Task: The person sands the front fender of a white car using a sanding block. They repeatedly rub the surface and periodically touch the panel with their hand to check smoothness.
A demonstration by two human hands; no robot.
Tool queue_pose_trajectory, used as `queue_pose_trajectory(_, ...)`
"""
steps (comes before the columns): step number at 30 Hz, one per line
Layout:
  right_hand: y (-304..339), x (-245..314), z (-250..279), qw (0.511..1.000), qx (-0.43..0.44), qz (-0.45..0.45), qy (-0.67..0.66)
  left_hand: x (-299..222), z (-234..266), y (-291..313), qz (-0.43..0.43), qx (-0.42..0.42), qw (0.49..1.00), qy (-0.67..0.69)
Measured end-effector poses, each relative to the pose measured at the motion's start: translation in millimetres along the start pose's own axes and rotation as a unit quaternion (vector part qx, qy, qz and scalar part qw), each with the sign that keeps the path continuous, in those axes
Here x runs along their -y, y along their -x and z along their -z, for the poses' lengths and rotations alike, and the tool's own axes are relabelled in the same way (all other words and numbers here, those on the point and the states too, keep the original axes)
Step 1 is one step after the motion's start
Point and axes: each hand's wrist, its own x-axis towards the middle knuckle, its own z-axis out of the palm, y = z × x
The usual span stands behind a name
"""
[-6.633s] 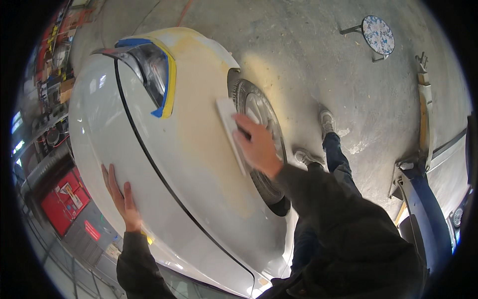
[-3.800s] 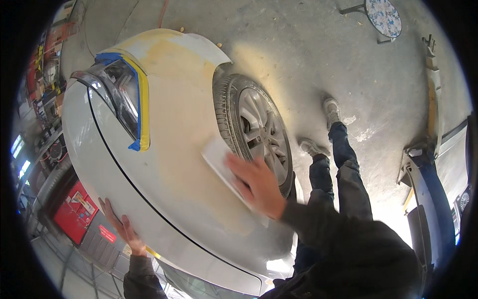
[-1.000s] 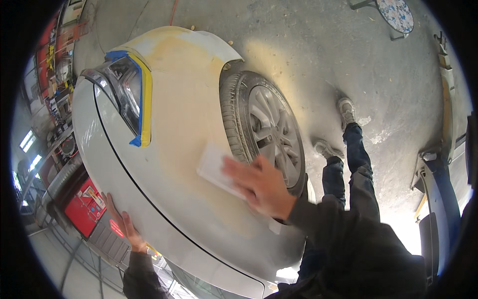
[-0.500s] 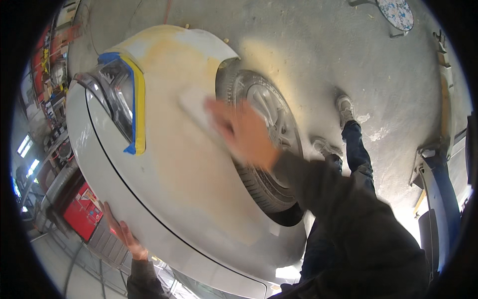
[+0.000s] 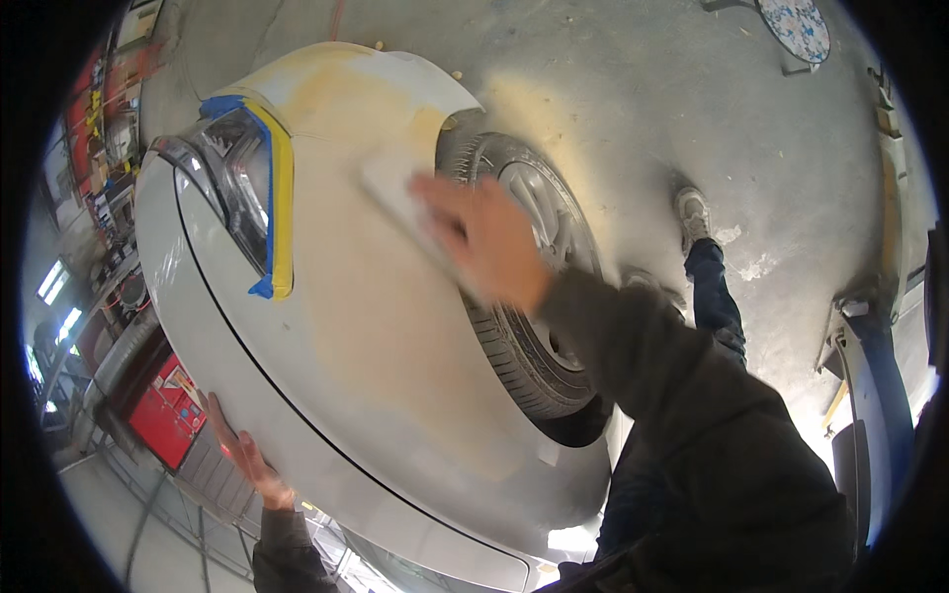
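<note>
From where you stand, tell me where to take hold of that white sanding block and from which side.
Grip the white sanding block across its long edges, coming down from above onto its back. It lies flat on the yellowed fender beside the wheel, so only the back and edges are free. The right hand already covers its rear end, blurred; its exact grip is unclear.

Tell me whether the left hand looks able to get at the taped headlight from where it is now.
Probably yes. The left hand rests flat on the white hood, and the bare panel between it and the headlight, edged in blue and yellow tape, holds nothing. The right hand, blurred, presses a sanding block on the fender beyond, out of that path.
</note>
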Motion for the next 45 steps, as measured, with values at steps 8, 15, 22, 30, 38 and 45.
queue_pose_trajectory(8, 120.0, 37.0, 16.1, 0.993, 0.076, 0.031, -0.089, 1.7, -2.3, 4.0, 0.038, -0.015, 0.999, 0.013)
queue_pose_trajectory(15, 128.3, 28.1, 15.1, 0.954, 0.154, -0.100, -0.237, -0.7, -5.3, 3.4, 0.040, -0.011, 0.998, 0.038)
queue_pose_trajectory(22, -17.1, -13.0, -4.0, 1.000, 0.003, 0.017, -0.008, -19.3, -9.0, -5.8, 0.093, -0.033, 0.994, 0.046)
queue_pose_trajectory(30, 44.8, 23.2, 6.9, 0.999, 0.045, 0.026, -0.012, 0.3, -1.4, 9.5, 0.040, -0.020, 0.999, -0.009)
queue_pose_trajectory(38, 74.7, 31.1, 10.2, 0.999, 0.039, 0.034, -0.013, 3.4, -6.9, 11.3, 0.071, -0.031, 0.996, 0.047)
queue_pose_trajectory(45, -39.9, -30.0, -3.2, 0.999, -0.025, -0.003, -0.043, -1.6, -2.0, -2.6, 0.063, -0.014, 0.997, 0.040)
